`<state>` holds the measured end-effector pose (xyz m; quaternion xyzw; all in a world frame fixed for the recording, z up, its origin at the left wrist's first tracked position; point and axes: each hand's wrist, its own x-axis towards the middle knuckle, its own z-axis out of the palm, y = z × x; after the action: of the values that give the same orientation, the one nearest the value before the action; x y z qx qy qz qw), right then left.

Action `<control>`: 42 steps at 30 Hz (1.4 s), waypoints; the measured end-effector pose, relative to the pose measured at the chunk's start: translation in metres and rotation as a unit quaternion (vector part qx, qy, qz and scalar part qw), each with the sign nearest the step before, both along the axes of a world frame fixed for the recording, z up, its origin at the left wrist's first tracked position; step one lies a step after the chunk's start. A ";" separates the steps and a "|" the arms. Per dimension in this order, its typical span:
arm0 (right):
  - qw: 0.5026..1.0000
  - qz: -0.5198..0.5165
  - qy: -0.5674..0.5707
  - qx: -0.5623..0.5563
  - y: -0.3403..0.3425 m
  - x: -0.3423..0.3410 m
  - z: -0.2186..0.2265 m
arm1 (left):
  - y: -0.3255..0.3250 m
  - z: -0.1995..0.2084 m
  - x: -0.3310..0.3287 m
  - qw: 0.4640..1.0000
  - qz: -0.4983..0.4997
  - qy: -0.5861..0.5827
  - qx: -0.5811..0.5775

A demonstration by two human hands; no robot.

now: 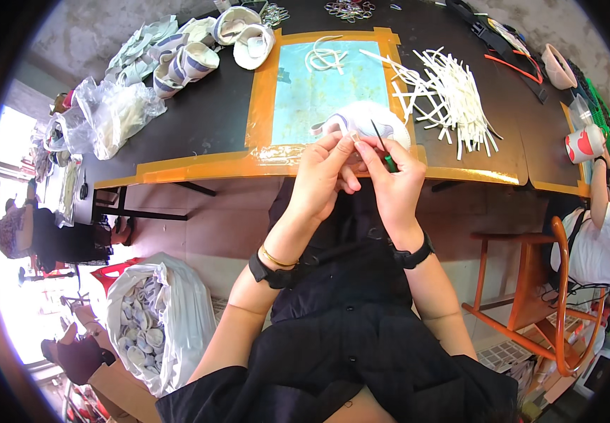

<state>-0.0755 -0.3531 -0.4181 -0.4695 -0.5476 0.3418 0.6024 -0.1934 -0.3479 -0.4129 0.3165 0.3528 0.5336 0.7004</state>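
A small white fabric shoe (366, 118) with grey-blue edging lies on the table just beyond my fingers, partly hidden by them. My left hand (325, 170) is closed in a pinch at the shoe's near side. My right hand (395, 182) meets it fingertip to fingertip, and a small pale bit seems to be between them, too small to make out. Also in my right hand is a thin dark-shafted tool with a green handle (391, 163), its point slanting up and away past the shoe. Under the shoe is a light blue mat (303, 88) edged with amber tape.
White cords (453, 99) are heaped right of the mat; a few loose ones (326, 58) lie on it. Several small shoes (196, 60) and a clear plastic bag (118, 113) sit at left. A sack of fabric pieces (171, 317) stands on the floor. A wooden chair (531, 282) and another person are at right.
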 end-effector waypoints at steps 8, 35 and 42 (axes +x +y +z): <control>0.985 0.061 0.139 -0.085 -0.004 0.004 0.002 | 0.004 -0.004 -0.001 0.995 0.060 0.075 0.033; 0.987 0.042 0.027 -0.150 0.039 -0.026 0.011 | 0.043 -0.014 -0.028 0.998 0.054 0.011 0.025; 0.976 0.025 0.086 -0.198 0.048 -0.030 0.010 | 0.049 -0.018 -0.032 1.000 0.023 -0.018 -0.009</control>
<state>-0.1057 -0.3046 -0.4084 -0.5344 -0.4270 0.4971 0.5338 -0.2254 -0.2991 -0.4311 0.2927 0.3517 0.5520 0.6971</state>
